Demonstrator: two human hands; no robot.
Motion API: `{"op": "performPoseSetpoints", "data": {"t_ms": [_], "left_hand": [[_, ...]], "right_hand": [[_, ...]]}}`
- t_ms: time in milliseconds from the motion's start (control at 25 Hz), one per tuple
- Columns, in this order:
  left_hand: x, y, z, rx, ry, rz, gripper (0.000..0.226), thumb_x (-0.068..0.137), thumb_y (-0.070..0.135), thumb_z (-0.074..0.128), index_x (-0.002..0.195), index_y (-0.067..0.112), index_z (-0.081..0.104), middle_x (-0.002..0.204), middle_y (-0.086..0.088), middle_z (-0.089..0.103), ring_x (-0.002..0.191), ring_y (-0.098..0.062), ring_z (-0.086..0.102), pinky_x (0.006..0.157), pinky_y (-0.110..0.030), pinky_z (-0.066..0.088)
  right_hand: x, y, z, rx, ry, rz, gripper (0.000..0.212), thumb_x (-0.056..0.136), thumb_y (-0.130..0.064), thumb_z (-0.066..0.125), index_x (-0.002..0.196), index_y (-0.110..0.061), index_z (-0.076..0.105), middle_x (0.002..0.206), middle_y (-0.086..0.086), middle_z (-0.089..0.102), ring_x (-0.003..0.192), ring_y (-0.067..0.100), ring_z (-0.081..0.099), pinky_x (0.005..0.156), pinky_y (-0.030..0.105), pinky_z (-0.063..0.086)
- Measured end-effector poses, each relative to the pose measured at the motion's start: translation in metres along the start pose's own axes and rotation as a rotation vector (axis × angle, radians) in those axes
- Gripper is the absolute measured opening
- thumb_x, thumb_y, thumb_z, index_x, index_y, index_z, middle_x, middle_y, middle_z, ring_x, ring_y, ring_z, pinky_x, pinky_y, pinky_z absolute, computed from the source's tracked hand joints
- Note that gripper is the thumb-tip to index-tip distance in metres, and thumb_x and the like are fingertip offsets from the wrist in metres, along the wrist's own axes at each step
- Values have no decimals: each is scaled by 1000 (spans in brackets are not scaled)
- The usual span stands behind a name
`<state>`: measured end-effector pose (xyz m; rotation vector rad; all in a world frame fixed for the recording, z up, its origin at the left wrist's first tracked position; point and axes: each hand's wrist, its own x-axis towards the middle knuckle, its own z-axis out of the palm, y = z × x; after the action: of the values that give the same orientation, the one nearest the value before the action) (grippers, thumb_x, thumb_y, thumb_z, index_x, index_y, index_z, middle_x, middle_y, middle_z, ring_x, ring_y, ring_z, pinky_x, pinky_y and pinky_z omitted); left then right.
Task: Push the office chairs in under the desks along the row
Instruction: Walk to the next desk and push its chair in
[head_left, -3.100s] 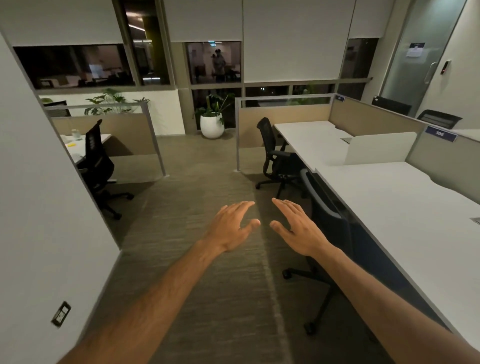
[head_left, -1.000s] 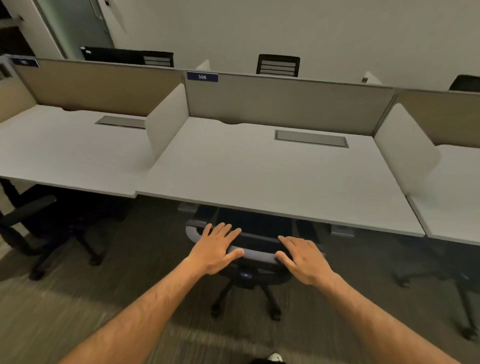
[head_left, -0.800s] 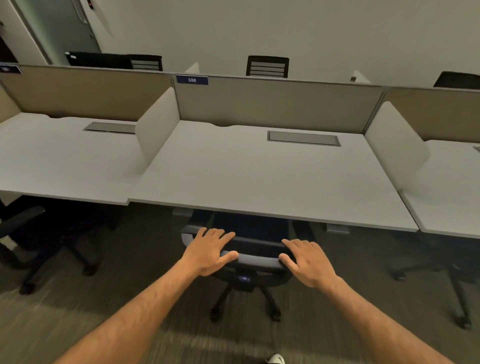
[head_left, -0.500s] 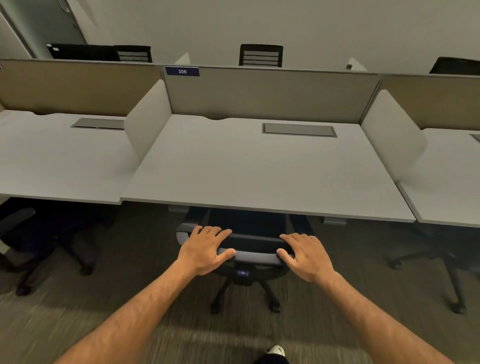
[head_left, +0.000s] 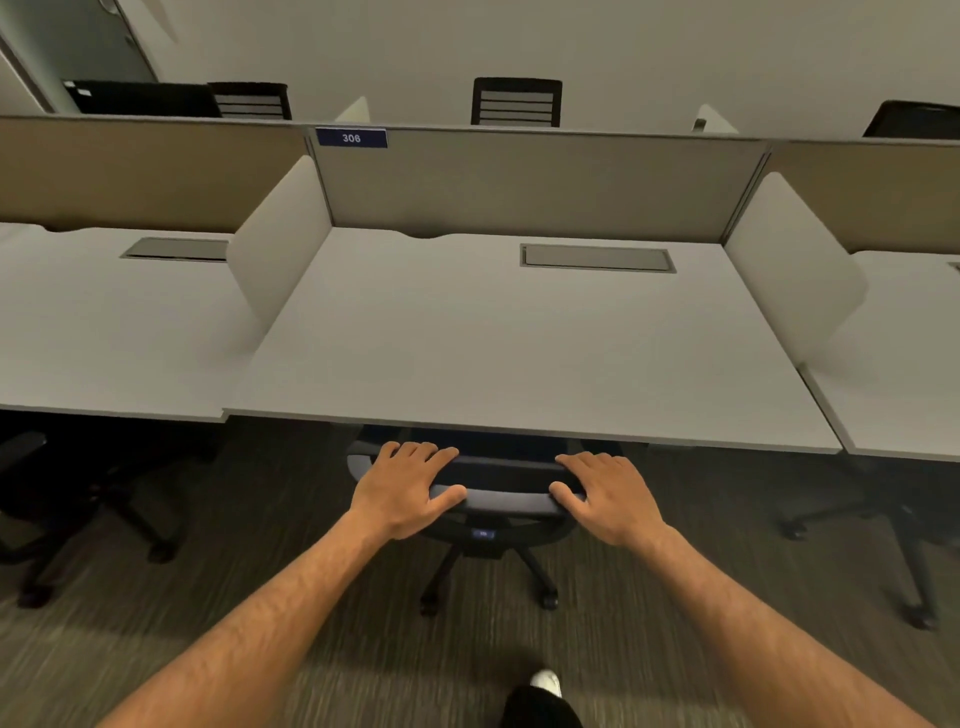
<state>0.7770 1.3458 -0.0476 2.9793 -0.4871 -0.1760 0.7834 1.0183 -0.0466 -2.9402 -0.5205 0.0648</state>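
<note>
**Both hands on the chair back at bench 306**

Nearest you, one shoe (head_left: 545, 682) with a white toe shows at the bottom edge, on the striped carpet (head_left: 156, 654). Your two bare forearms reach forward from the lower corners.

Your left hand (head_left: 402, 491) lies on the left part of the chair (head_left: 498, 501) back's top rail: fingers over the top and bent down its far side, thumb hooked on the near edge, so the grip is closed round the rail. Your right hand (head_left: 605, 496) mirrors it on the right part, fingers draped over the rail, thumb on the near side pointing inward. A bare stretch of rail shows between the two thumbs.

The chair is dark, with its back just at the front edge of the middle bench (head_left: 519, 353); the seat is hidden beneath the top. Its star base and casters stand on the carpet below your hands.

To the left, another dark chair (head_left: 62, 499) sits partly under the neighbouring bench (head_left: 104, 332). To the right, a third chair (head_left: 893, 525) stands at the next bench (head_left: 904, 374), its legs out on the carpet.

On the middle bench a grey cable hatch (head_left: 597, 257) is set near the back. White dividers (head_left: 283, 244) stand at either side. Behind runs a partition (head_left: 519, 182) carrying a blue label (head_left: 351, 137) reading 306. Beyond it, more chair backs (head_left: 517, 101) show against the wall.
</note>
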Motion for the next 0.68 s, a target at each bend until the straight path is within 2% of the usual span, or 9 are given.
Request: {"op": "performPoseSetpoints", "data": {"t_ms": [280, 680], "left_hand": [[47, -15, -7, -8, 7, -36, 88, 89, 86, 6, 154, 37, 37, 154, 4, 48, 142, -20, 41, 121, -47, 27], [87, -27, -19, -6, -20, -52, 90, 87, 86, 4, 153, 35, 37, 150, 4, 50, 135, -18, 45, 119, -46, 27]], "right_hand": [[53, 20, -4, 15, -9, -1, 67, 95, -71, 25, 135, -28, 57, 125, -4, 66, 111, 19, 60, 96, 39, 44], [96, 34, -7, 60, -16, -4, 70, 94, -73, 23, 135, -27, 57, 122, -5, 66, 103, 16, 59, 94, 39, 43]]}}
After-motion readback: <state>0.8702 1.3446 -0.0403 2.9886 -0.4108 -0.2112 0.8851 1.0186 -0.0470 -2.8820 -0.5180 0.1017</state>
